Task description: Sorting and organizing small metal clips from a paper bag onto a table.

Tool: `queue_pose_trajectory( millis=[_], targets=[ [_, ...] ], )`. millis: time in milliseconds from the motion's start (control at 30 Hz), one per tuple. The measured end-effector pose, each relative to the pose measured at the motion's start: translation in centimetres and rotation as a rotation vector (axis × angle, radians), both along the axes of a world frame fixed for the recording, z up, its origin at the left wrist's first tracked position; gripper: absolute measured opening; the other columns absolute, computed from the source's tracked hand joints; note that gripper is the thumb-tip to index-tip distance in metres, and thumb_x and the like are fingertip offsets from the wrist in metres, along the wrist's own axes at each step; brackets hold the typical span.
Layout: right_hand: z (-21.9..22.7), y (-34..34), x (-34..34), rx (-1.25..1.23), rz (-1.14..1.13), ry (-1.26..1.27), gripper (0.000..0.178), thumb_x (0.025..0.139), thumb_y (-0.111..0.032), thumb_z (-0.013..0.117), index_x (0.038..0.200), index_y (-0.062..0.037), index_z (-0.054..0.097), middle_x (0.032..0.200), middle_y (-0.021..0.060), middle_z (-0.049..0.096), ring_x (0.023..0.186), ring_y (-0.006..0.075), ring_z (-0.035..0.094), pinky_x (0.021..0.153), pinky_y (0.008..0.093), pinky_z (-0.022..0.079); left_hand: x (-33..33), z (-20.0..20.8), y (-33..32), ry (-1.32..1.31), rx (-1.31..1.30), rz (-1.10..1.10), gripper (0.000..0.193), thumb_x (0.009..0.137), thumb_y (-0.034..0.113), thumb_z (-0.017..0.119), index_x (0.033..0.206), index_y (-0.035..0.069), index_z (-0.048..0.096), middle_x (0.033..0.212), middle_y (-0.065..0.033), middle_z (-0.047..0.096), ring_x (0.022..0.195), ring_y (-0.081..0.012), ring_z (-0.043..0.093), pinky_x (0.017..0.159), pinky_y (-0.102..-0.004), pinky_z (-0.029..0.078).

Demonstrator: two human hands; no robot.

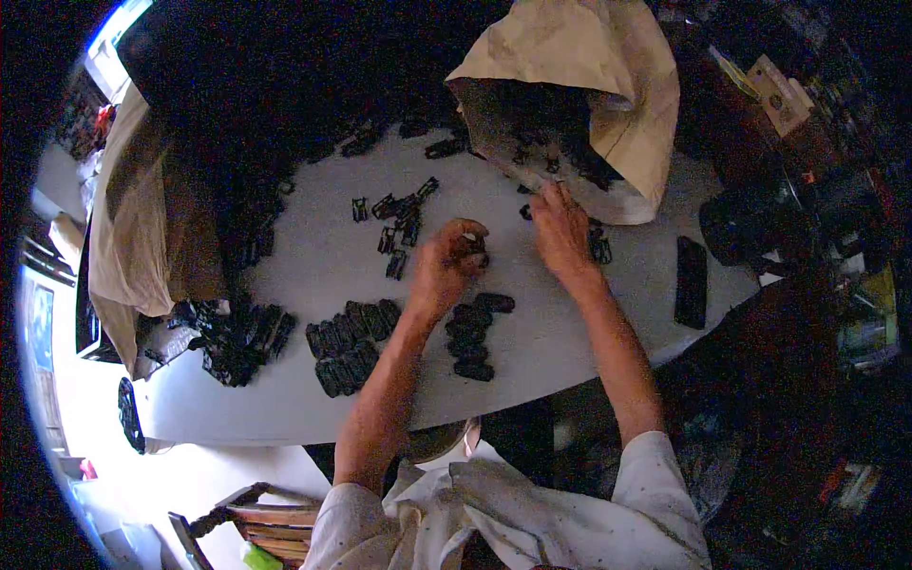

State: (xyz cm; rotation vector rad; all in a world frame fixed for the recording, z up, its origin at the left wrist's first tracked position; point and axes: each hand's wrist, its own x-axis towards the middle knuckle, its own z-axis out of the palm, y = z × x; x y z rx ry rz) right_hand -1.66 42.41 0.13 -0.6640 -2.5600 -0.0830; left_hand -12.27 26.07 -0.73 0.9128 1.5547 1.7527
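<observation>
My left hand (448, 268) is above the middle of the white table, its fingers curled round a small black plastic part (472, 245). To its right, my right hand (562, 228) reaches to the lower lip of a brown paper bag (560, 47), fingers drawn together; whatever they pinch cannot be made out. The bag lies on its side with its mouth toward me, loose black parts inside. Small frame-like black parts (404, 214) lie scattered left of my left hand. Nearer me, black parts stand in tight rows (350, 344), and a short column (469, 340) of them sits beside my left forearm.
A dark heap of black parts (242, 347) covers the table's left side, beside another brown paper bag (138, 218). A long black block (691, 282) lies near the right edge. A wooden chair (271, 522) stands at lower left. Cardboard (781, 95) shows at upper right.
</observation>
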Motion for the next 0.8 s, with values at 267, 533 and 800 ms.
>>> queue_pose_trajectory(
  millis=[267,533,800],
  targets=[
    [1.3,-0.5,1.5,-0.296,0.149,0.030,0.032,0.062,0.000,0.068,0.090,-0.0011,0.052,0.087,0.0143,0.054,0.085,0.0327,0.051,0.071,0.0427,0.042,-0.4,-2.4,0.2,0.888,-0.135,0.107,0.035,0.055,0.000,0.071,0.087,0.004,0.056,0.085,-0.0151,0.055,0.085,-0.0370,0.050,0.074,-0.0441,0.040],
    [1.7,-0.9,2.1,-0.371,0.136,-0.001,0.038,0.064,-0.001,0.069,0.099,-0.0030,0.055,0.089,0.0135,0.054,0.086,0.0320,0.053,0.075,0.0397,0.043,-0.6,-3.5,0.0,0.944,-0.132,0.169,0.035,0.054,0.002,0.071,0.085,0.002,0.056,0.087,-0.0157,0.052,0.084,-0.0371,0.049,0.074,-0.0463,0.038],
    [1.4,-0.4,2.8,-0.361,0.113,0.003,0.027,0.067,0.004,0.063,0.093,-0.0023,0.057,0.092,0.0138,0.055,0.088,0.0313,0.055,0.076,0.0367,0.044,0.2,-1.3,-0.4,0.875,-0.124,0.168,0.034,0.053,-0.001,0.069,0.084,0.001,0.057,0.089,-0.0170,0.050,0.087,-0.0388,0.047,0.074,-0.0446,0.039]
  ],
)
